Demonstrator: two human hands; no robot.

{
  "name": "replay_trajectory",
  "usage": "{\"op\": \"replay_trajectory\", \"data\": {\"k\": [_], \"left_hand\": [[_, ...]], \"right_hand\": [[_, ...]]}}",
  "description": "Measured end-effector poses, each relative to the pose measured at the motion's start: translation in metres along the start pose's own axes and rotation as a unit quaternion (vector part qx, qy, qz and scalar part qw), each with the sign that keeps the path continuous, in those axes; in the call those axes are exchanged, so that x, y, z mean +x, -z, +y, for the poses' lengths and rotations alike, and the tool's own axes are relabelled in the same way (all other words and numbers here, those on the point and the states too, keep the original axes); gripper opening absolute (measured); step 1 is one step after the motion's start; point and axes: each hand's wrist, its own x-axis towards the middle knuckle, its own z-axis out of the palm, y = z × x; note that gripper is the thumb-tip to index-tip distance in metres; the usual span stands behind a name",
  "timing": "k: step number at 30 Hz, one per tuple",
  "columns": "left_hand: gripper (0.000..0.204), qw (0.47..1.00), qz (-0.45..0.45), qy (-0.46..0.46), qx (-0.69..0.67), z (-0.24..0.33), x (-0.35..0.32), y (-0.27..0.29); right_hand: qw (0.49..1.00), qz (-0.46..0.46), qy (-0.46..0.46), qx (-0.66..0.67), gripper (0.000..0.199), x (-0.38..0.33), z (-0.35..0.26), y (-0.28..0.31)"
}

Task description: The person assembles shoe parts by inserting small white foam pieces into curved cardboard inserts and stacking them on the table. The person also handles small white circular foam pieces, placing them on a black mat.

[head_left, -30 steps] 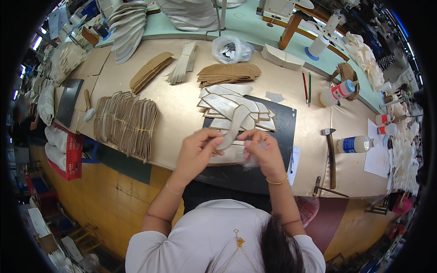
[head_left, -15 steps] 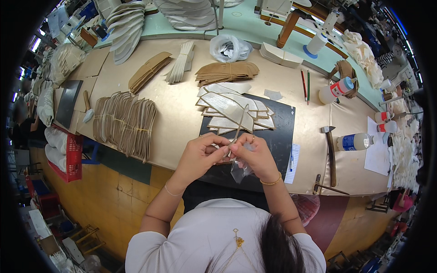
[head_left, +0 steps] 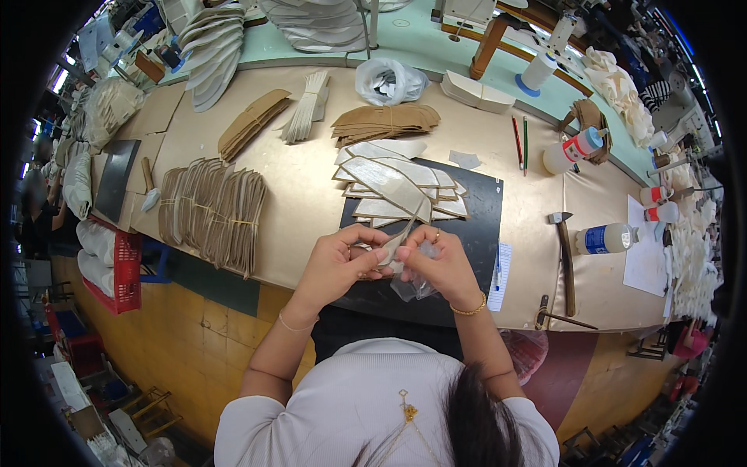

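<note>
Close together over the front of the black board [head_left: 484, 210], my two hands pinch a thin pale cut piece [head_left: 409, 227]. Its narrow tip points away from me, over the fanned stack of white pieces with brown edges [head_left: 381, 177]. My left hand [head_left: 339, 258] has its thumb and fingers closed on the piece's left side. On the other side, my right hand [head_left: 442, 268] is closed on it too. Crumpled clear plastic [head_left: 417, 286] hangs at the right hand's fingers; how it is held is hidden.
Banded brown pieces [head_left: 212, 214] lie to the left, with another brown bundle [head_left: 385, 123] beyond the stack. A plastic bag [head_left: 391, 81] stands behind. Rightward are a hammer [head_left: 566, 265], a bottle [head_left: 607, 240], pencils [head_left: 518, 144] and a glue bottle [head_left: 572, 152].
The cut piece has turned and dipped between my fingers, so more of its flat face shows. The clear plastic has shifted up under my right hand. Both hands stay at nearly the same place.
</note>
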Motion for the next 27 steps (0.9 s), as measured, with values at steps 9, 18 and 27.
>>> {"op": "replay_trajectory", "data": {"k": [9, 18, 27], "left_hand": [[0.018, 0.993, 0.043, -0.1, 0.05, 0.004, 0.001, 0.002], [0.015, 0.986, 0.027, -0.122, 0.11, 0.0, 0.0, 0.002], [0.017, 0.996, 0.065, -0.024, 0.053, -0.021, -0.002, 0.027]], "right_hand": [[0.973, 0.028, 0.087, 0.212, 0.016, -0.004, 0.002, 0.017], [0.981, 0.038, -0.019, -0.189, 0.032, -0.021, -0.015, 0.028], [0.994, 0.03, -0.05, 0.089, 0.031, -0.045, -0.01, 0.064]]}}
